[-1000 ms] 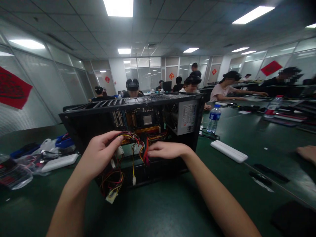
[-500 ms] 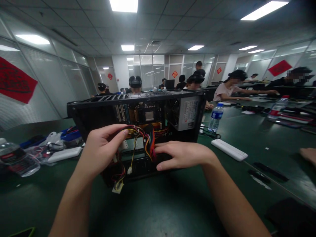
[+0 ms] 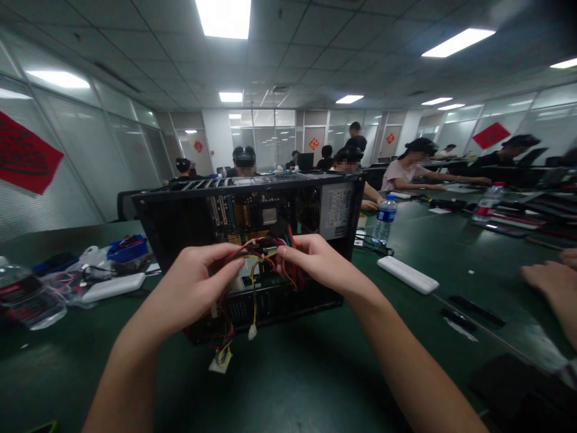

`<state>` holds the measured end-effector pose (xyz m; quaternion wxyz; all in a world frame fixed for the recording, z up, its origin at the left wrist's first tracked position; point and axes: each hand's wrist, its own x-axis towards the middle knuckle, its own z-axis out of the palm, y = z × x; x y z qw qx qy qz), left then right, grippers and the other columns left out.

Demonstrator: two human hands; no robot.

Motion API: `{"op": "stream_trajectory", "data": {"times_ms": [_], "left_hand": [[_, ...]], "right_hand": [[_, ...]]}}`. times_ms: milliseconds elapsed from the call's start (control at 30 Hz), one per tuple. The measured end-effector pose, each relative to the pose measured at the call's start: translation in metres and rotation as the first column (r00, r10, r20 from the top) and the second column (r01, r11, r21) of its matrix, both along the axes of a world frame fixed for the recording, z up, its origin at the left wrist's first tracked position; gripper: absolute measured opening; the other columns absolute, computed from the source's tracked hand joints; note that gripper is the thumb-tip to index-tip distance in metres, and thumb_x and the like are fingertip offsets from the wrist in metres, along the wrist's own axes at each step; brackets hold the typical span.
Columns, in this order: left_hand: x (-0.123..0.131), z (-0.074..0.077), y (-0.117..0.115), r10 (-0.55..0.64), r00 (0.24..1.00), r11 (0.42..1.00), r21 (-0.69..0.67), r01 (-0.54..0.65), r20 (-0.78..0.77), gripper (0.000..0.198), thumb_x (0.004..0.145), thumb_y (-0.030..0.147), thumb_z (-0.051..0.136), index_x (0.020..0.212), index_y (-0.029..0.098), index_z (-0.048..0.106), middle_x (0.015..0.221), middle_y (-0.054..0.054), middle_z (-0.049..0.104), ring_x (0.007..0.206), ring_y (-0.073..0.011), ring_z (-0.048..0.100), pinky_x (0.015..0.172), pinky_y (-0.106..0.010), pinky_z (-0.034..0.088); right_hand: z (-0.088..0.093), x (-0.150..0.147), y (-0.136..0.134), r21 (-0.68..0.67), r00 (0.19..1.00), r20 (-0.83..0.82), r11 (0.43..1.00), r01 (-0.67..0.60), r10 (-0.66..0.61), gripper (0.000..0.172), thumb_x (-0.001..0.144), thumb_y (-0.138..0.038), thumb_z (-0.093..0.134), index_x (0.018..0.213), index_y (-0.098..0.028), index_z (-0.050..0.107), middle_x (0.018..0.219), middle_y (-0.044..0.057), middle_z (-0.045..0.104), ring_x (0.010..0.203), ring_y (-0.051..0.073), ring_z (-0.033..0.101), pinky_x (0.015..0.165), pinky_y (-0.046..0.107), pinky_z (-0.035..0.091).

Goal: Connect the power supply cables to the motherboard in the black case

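Holding: wires (image 3: 261,252), a red, yellow and black bundle, caught between both hands in front of the open case (image 3: 180,222) at the middle of the table (image 3: 293,373). Left hand (image 3: 198,282): thumb and forefinger pinched together on the bundle's left part, as in the earlier pictures. Right hand (image 3: 315,261): changed; half a second ago it lay flat with fingers spread at the case's lower frame, now it is raised, fingertips closed on the bundle's right part, close beside the left hand. Effect on the work, as judged: the bundle is now gripped at two near points and lifted off the lower frame, so both hands bear on one short stretch of wire. Loose ends: a white plug (image 3: 252,331) hangs below the hands, and a second plug (image 3: 220,361) rests on the table at the case's near edge. Case, contents: board (image 3: 252,213) at the back, fan (image 3: 309,207) to its right, grey supply (image 3: 336,210) in the right end, the wires running out from the middle. Bottle (image 3: 384,219), blue label, stands just right of the case; whether it holds water I cannot tell. White strip (image 3: 408,275) lies beyond it toward the right edge. Left edge: a second bottle (image 3: 27,300) on its side, another strip (image 3: 112,287), a blue box (image 3: 128,248) with wires in it. Right edge: another person's hand (image 3: 547,285), resting, apart from these two
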<state>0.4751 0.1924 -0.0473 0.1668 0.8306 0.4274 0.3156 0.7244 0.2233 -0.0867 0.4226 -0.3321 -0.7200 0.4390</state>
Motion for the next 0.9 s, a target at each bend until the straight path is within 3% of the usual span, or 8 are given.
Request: {"op": "stream_trajectory", "data": {"times_ms": [133,333,500,567,633,700,800,900], "left_hand": [[-0.005,-0.007,-0.004,-0.211,0.933,0.957,-0.257,0.136,-0.292,0.029,0.098,0.040,0.053,0.107,0.025,0.077,0.099,0.000,0.076,0.088,-0.0188,0.071,0.076,-0.023,0.053],[0.017,-0.025,-0.007,-0.222,0.844,0.958,-0.271,0.094,-0.488,0.019,0.090,0.028,0.060,0.095,0.023,0.077,0.092,-0.003,0.074,0.081,-0.0209,0.071,0.068,-0.025,0.049],[0.032,-0.036,-0.006,-0.260,0.767,0.949,-0.302,0.091,-0.587,0.022,0.086,0.020,0.063,0.102,0.025,0.077,0.096,-0.004,0.076,0.079,-0.0221,0.071,0.060,-0.026,0.043],[0.033,-0.040,-0.004,-0.259,0.785,0.942,-0.325,0.078,-0.562,0.018,0.084,0.022,0.068,0.100,0.024,0.076,0.095,-0.003,0.075,0.078,-0.0221,0.070,0.060,-0.026,0.043],[0.034,-0.047,-0.001,-0.231,0.833,0.947,-0.314,0.073,-0.502,0.019,0.083,0.031,0.074,0.101,0.024,0.075,0.097,-0.003,0.075,0.082,-0.0235,0.070,0.064,-0.027,0.046],[0.037,-0.059,0.002,-0.183,0.899,0.965,-0.247,0.087,-0.399,0.029,0.083,0.037,0.077,0.109,0.025,0.073,0.105,-0.004,0.074,0.093,-0.0256,0.070,0.074,-0.030,0.049],[0.043,-0.093,0.007,-0.163,0.976,0.985,-0.088,0.151,-0.146,0.032,0.090,0.036,0.072,0.119,0.024,0.069,0.112,-0.005,0.073,0.101,-0.0237,0.067,0.086,-0.032,0.050],[0.048,-0.138,0.009,-0.226,0.966,0.974,0.061,0.220,0.124,0.016,0.099,0.029,0.059,0.105,0.021,0.072,0.096,-0.004,0.071,0.088,-0.0172,0.067,0.078,-0.026,0.051]], "right_hand": [[-0.019,-0.003,-0.008,0.054,0.988,-0.116,0.992,0.111,-0.105,0.050,0.095,-0.058,0.060,0.073,-0.013,0.062,0.067,0.003,0.064,0.060,0.010,0.058,0.057,0.020,0.044],[-0.084,-0.009,0.008,0.038,0.927,-0.144,0.934,0.355,-0.347,0.058,0.095,-0.067,0.055,0.070,-0.015,0.054,0.057,0.000,0.054,0.043,0.009,0.050,0.042,0.020,0.037],[-0.100,-0.003,0.013,-0.054,0.871,-0.280,0.912,0.406,-0.404,0.059,0.093,-0.073,0.053,0.074,-0.017,0.051,0.053,-0.003,0.049,0.038,0.008,0.043,0.037,0.019,0.031],[-0.105,0.000,0.008,0.030,0.891,-0.255,0.918,0.396,-0.377,0.055,0.097,-0.067,0.052,0.074,-0.017,0.052,0.053,-0.004,0.047,0.039,0.008,0.042,0.039,0.019,0.032],[-0.113,0.001,0.001,0.252,0.928,-0.165,0.895,0.368,-0.335,0.047,0.102,-0.056,0.050,0.077,-0.017,0.055,0.055,-0.003,0.049,0.044,0.008,0.045,0.044,0.020,0.035],[-0.123,0.003,-0.005,0.543,0.950,-0.070,0.787,0.293,-0.305,0.038,0.106,-0.046,0.048,0.087,-0.016,0.061,0.063,0.000,0.058,0.053,0.010,0.054,0.053,0.022,0.041],[-0.136,0.005,-0.008,0.775,0.957,-0.022,0.600,0.199,-0.289,0.035,0.109,-0.040,0.040,0.093,-0.017,0.061,0.072,0.003,0.065,0.062,0.012,0.060,0.061,0.025,0.043],[-0.145,0.006,-0.005,0.786,0.970,0.014,0.602,0.140,-0.244,0.041,0.110,-0.040,0.035,0.081,-0.018,0.054,0.067,0.002,0.059,0.058,0.013,0.054,0.057,0.027,0.039]]}}
